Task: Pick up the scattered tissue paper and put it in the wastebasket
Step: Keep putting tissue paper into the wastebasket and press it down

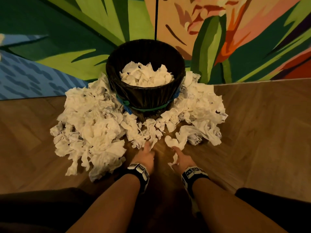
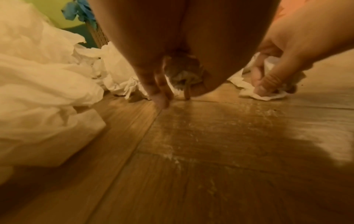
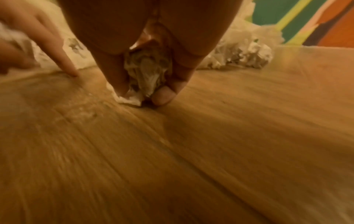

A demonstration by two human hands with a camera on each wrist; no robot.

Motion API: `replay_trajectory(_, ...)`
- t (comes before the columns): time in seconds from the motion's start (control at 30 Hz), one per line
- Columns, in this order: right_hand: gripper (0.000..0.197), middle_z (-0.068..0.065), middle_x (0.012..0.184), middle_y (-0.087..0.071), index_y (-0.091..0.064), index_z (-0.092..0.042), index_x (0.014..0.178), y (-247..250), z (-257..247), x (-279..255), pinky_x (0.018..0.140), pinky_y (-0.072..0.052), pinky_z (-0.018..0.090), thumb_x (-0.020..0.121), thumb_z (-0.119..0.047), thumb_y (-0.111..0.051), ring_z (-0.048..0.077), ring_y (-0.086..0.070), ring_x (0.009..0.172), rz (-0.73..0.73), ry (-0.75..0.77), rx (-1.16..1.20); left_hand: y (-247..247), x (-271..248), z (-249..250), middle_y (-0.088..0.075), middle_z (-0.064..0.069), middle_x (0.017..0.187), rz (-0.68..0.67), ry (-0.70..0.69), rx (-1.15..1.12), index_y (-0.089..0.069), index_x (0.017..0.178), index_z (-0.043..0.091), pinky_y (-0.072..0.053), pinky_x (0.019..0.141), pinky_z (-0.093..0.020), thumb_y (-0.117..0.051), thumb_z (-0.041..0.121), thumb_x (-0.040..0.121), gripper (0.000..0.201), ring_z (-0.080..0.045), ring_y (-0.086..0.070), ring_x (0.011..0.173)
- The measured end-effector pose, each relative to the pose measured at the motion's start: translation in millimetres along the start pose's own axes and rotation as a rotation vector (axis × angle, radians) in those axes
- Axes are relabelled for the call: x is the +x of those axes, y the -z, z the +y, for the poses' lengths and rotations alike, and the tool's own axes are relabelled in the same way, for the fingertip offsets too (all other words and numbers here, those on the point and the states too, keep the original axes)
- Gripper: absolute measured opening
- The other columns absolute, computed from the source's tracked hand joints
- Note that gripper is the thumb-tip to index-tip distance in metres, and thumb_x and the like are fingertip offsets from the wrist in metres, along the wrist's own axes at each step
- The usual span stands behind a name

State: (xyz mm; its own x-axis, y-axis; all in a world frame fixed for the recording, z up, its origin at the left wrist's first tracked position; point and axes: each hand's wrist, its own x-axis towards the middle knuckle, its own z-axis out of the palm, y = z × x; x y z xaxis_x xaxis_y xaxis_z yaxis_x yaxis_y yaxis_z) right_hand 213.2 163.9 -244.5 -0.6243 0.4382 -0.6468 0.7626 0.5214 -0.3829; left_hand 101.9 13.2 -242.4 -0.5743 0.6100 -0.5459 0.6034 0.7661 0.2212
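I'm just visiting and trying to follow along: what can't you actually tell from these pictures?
- How full the wastebasket is: the head view shows only its top layer of tissue.
- The floor under the scattered tissue paper: covered.
- How much the left hand holds: its palm hides most of the wad in the left wrist view.
- The right hand's wad: blurred and shadowed in the right wrist view.
- The person's body: cut off by the bottom edge.
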Motion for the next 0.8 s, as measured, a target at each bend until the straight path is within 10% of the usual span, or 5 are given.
replay_trajectory(0.13, 0.061, 0.007, 0.136, -0.053, -0.033, -0.035, 0.146, 2, 3, 2, 0.101, -0.048, 0.038, 0.092, -0.029, -0.062, 0.025, -0.054, 0.122, -0.044, -0.003, -0.087, -2, 7, 4, 0.020, 0.003, 0.162, -0.110, 0.017, 0.030, -0.023, 0.153, 0.022, -0.039, 0.112, -0.044, -0.043, -0.005, 0.091, 0.071, -0.031, -0.040, 0.136)
replay_trajectory(0.33, 0.007, 0.000, 0.115, -0.060, -0.064, -0.025, 0.097, 5, -3, 8, 0.087, -0.048, 0.027, 0.091, -0.027, -0.065, 0.017, -0.057, 0.104, 0.003, -0.011, -0.106, -1, 14, 6, -0.029, -0.017, 0.155, -0.098, 0.022, -0.035, -0.011, 0.156, 0.016, -0.036, 0.113, -0.044, -0.037, 0.001, 0.095, 0.068, -0.034, -0.039, 0.137)
replay_trajectory(0.43, 0.014, -0.003, 0.095, -0.063, -0.058, -0.026, 0.076, 0, 2, 7, 0.070, -0.047, 0.023, 0.085, -0.026, -0.068, 0.011, -0.057, 0.083, 0.088, -0.071, 0.058, -3, 17, 1, -0.043, -0.016, 0.146, -0.130, 0.027, -0.042, -0.032, 0.150, 0.015, -0.039, 0.110, -0.043, -0.035, 0.014, 0.101, 0.049, -0.033, -0.045, 0.132)
replay_trajectory(0.6, 0.026, -0.010, 0.086, -0.059, -0.055, -0.032, 0.105, 1, 9, 3, 0.052, -0.041, 0.014, 0.084, -0.024, -0.068, 0.001, -0.056, 0.072, 0.196, -0.084, 0.308, -5, 15, -2, -0.060, -0.008, 0.122, -0.066, 0.023, 0.000, -0.062, 0.115, 0.015, -0.047, 0.094, -0.034, -0.052, 0.025, 0.098, 0.022, -0.025, -0.058, 0.111)
replay_trajectory(0.8, 0.067, 0.012, 0.150, -0.029, -0.031, -0.043, 0.143, 10, 11, -5, 0.105, -0.046, 0.040, 0.089, -0.019, -0.063, 0.031, -0.049, 0.127, 0.018, 0.098, -0.026, -2, 0, -10, -0.052, -0.010, 0.127, 0.067, 0.010, -0.069, -0.064, 0.112, 0.013, -0.048, 0.100, -0.039, -0.049, 0.016, 0.094, 0.023, -0.028, -0.058, 0.111)
